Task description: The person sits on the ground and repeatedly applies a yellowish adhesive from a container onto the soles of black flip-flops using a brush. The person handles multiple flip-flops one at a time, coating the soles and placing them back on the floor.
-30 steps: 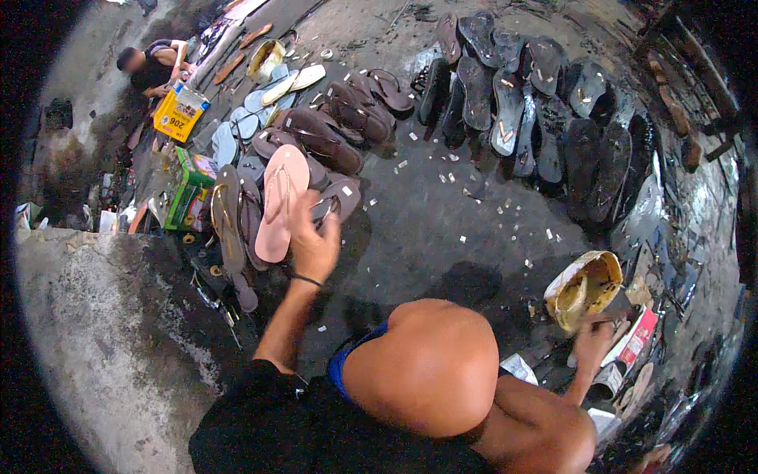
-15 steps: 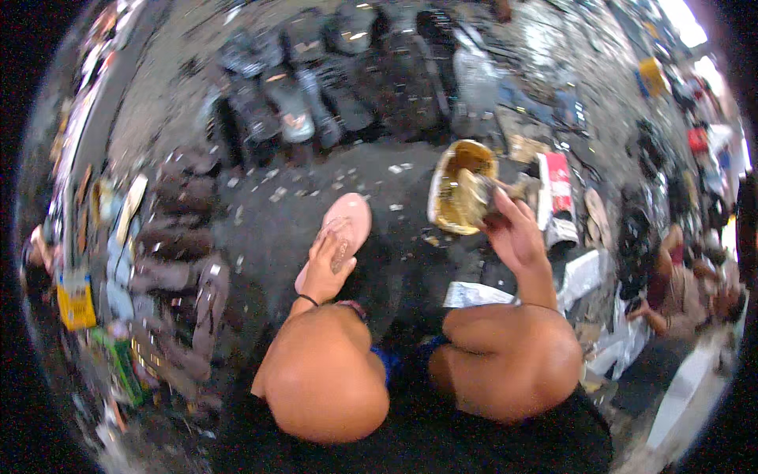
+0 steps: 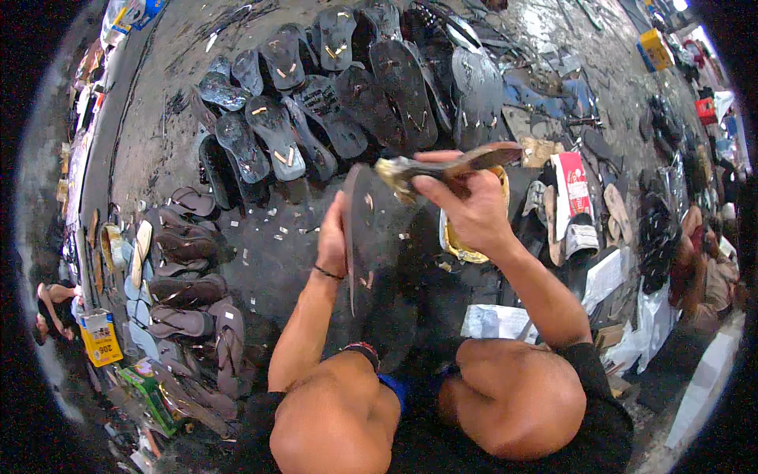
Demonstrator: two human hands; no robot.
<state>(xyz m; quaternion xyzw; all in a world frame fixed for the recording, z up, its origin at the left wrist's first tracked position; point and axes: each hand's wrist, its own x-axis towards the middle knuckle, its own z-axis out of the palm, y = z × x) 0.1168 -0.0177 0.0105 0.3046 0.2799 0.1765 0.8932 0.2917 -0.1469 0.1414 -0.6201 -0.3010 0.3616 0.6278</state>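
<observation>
My left hand (image 3: pixel 333 237) grips a flip-flop (image 3: pixel 361 245) by its left side. It stands nearly on edge, its grey-brown underside turned right; its upper face is hidden. In my right hand (image 3: pixel 478 213) is a brush (image 3: pixel 496 155) with a flat dark-brown handle. Its yellowish, caked bristles (image 3: pixel 397 174) point left, close to the flip-flop's upper end; whether they touch I cannot tell. Partly behind my right hand stands a tub (image 3: pixel 459 251) with a yellow-crusted rim.
Dark soles (image 3: pixel 403 87), some with small tan strips on them, lie in rows ahead. Brown sandals (image 3: pixel 189 286) are stacked at the left. To the right are a red-and-white box (image 3: pixel 572 186) and pale soles (image 3: pixel 616 209). Another person (image 3: pixel 711 276) sits at far right.
The flip-flop has been lifted from lying flat, pink face up, and turned on edge. My right hand has moved from the tub leftward with the brush.
</observation>
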